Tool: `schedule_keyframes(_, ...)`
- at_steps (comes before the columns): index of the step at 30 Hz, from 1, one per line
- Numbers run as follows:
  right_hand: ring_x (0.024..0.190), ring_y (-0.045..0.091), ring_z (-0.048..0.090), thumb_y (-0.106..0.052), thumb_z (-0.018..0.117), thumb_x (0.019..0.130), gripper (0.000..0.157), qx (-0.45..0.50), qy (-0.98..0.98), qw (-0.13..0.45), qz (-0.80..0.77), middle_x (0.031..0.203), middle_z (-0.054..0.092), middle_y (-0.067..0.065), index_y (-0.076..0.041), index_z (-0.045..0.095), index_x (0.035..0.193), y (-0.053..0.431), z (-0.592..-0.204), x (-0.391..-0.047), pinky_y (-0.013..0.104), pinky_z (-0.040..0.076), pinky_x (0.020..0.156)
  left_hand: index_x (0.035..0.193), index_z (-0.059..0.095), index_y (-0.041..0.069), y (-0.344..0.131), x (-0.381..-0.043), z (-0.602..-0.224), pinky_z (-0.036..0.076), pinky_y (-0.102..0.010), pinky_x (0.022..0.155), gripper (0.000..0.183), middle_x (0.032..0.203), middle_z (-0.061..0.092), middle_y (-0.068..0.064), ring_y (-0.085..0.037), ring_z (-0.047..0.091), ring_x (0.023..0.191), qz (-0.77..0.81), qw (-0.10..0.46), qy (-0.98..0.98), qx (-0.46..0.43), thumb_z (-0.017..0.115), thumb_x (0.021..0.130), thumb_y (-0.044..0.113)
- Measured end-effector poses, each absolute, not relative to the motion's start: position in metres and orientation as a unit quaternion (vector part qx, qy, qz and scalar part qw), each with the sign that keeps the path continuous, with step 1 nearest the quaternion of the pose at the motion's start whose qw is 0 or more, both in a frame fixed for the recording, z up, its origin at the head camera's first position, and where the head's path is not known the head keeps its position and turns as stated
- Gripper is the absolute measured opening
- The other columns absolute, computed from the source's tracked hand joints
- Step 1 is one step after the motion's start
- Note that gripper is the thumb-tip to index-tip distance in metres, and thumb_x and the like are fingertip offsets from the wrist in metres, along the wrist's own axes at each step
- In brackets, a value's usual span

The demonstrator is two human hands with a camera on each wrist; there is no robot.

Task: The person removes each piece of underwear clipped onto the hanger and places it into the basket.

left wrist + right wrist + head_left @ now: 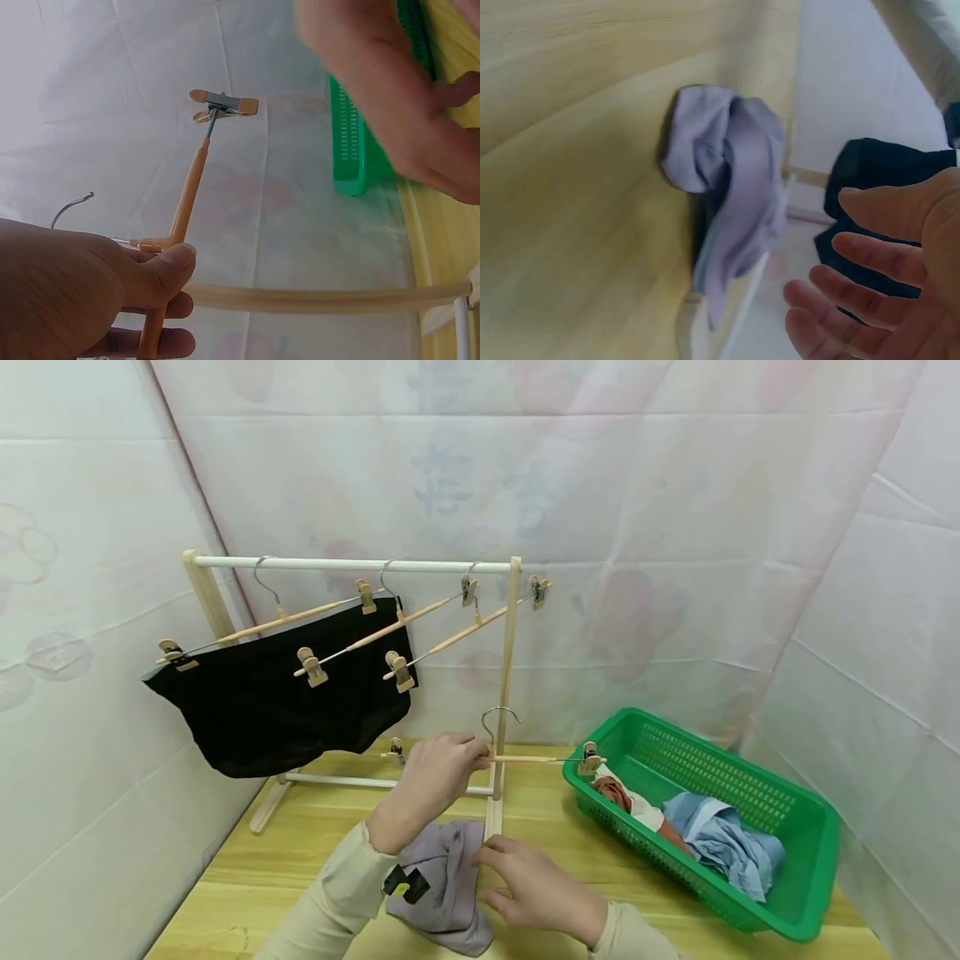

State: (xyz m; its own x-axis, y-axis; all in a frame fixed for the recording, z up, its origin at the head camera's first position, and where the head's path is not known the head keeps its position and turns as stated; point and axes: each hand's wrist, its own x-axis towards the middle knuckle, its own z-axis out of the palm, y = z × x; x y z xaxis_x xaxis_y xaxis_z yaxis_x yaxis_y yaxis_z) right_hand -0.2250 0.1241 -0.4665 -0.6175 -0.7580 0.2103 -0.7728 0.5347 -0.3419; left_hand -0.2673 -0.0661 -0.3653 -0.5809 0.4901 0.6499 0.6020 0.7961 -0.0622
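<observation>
My left hand holds a clip hanger by the middle of its wooden bar, just in front of the rack's right post. The hanger's metal hook points up and its clips carry nothing; in the left wrist view the thumb and fingers wrap the bar. Below, a crumpled lilac garment lies on the table. Beside its right edge is my right hand, fingers loosely bent and grasping nothing. The right wrist view shows that palm with the fingers spread, apart from the lilac garment.
A wooden rack with a white rail stands at the back left. Black shorts hang there from a clip hanger, alongside two bare clip hangers. On the right, a green basket contains a blue garment and a rust-and-cream one.
</observation>
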Motion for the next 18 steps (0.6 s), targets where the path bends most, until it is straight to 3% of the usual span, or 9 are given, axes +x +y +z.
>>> schedule_keyframes(7,0.084,0.003,0.061,-0.028,0.074,0.092,0.044,0.424,-0.878,-0.045,0.217,0.129,0.058,0.0,-0.016,0.061,0.133,0.108,-0.483,-0.233,0.019,0.051,0.069,0.091,0.077,0.021,-0.079,-0.275,-0.367,0.035,-0.016,0.044,0.005,0.082,0.071,0.01,-0.01,0.065,0.062,-0.08,0.32,-0.892,-0.308,0.074,0.091,0.026)
schedule_keyframes(13,0.08,0.001,0.052,-0.035,0.077,0.09,0.062,0.422,-0.88,-0.064,0.207,0.138,0.052,0.006,-0.018,0.051,0.144,0.101,-0.494,-0.238,0.021,0.048,0.069,0.092,0.078,0.021,-0.093,-0.281,-0.37,0.035,-0.017,0.043,0.005,0.083,0.072,0.009,-0.011,0.065,0.061,-0.079,0.313,-0.9,-0.294,0.077,0.089,0.024)
schedule_keyframes(15,0.085,0.004,0.056,-0.037,0.078,0.089,0.071,0.417,-0.884,-0.07,0.2,0.144,0.048,0.008,-0.02,0.046,0.149,0.099,-0.497,-0.24,0.025,0.051,0.072,0.092,0.078,0.02,-0.099,-0.283,-0.371,0.036,-0.018,0.043,0.005,0.083,0.072,0.008,-0.012,0.064,0.059,-0.078,0.312,-0.901,-0.291,0.077,0.089,0.023)
schedule_keyframes(18,0.105,0.016,0.065,-0.042,0.079,0.087,0.082,0.411,-0.89,-0.079,0.181,0.154,0.042,0.012,-0.021,0.039,0.155,0.096,-0.501,-0.243,0.034,0.057,0.085,0.09,0.078,0.021,-0.107,-0.286,-0.373,0.041,-0.02,0.045,0.004,0.083,0.072,0.009,-0.011,0.064,0.058,-0.071,0.322,-0.898,-0.29,0.077,0.089,0.024)
